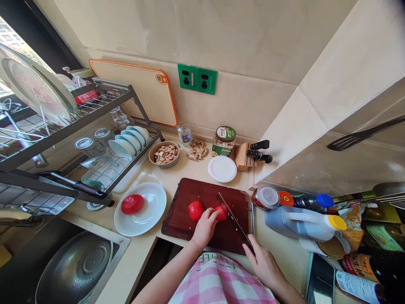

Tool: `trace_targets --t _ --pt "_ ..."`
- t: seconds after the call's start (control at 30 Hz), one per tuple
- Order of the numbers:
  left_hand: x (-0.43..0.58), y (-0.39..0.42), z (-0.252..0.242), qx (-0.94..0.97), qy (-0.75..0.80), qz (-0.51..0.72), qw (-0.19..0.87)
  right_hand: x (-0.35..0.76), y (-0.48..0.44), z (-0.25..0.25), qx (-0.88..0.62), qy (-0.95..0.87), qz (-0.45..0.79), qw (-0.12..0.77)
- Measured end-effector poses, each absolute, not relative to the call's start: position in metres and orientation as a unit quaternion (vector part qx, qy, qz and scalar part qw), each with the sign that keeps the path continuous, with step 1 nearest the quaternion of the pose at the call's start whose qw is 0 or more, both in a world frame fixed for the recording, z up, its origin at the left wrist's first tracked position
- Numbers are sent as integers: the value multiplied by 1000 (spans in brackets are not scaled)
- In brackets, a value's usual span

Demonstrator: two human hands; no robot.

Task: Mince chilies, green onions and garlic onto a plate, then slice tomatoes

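Note:
On the dark red-brown cutting board (183, 194), my left hand (205, 228) has its fingertips closed on a red tomato piece (220, 213). My right hand (262, 257) grips a kitchen knife (236, 220) by its handle. The blade stands at the right side of that tomato, and the cut itself is too small to make out. Just left of my left fingers sits another tomato piece (196, 210), rounded side up. A third red tomato piece (132, 204) rests on the white plate (152, 211) left of the board. Small pale bits dot the board.
Behind the board are a bowl of garlic (164, 154), ginger (198, 150), a glass (184, 134), a jar with a white lid (222, 169) before it, and a knife block (243, 157). Bottles (303, 223) crowd the right. A dish rack (126, 95) and a wok (76, 266) stand left.

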State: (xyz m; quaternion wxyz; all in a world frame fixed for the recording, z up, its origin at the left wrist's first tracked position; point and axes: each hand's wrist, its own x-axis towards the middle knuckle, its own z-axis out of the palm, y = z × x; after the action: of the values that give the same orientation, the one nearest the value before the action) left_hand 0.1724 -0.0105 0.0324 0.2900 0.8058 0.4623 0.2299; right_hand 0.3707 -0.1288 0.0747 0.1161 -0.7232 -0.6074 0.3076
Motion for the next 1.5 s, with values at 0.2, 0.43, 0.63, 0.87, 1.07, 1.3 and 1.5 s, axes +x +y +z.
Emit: trace_targets --t 0.2,0.43,0.63,0.87,1.07,1.3,1.5 --pt "171 -10 33 809 457 229 289 367 -145 92 -715 -618 314 95" --pt "169 -11 26 813 450 248 273 346 -131 92 -733 -617 282 56" --pt "169 -10 27 811 449 253 276 323 -100 75 -737 -615 273 66" --pt "156 -9 48 814 421 243 318 327 -110 72 -701 -640 255 187" --pt "171 19 84 876 364 177 263 344 -127 102 -716 -576 260 296" --pt "272 68 97 943 205 -57 256 353 -171 99 -793 -411 254 370" --pt "311 78 81 940 118 -210 243 337 -199 82 -825 -318 241 400"
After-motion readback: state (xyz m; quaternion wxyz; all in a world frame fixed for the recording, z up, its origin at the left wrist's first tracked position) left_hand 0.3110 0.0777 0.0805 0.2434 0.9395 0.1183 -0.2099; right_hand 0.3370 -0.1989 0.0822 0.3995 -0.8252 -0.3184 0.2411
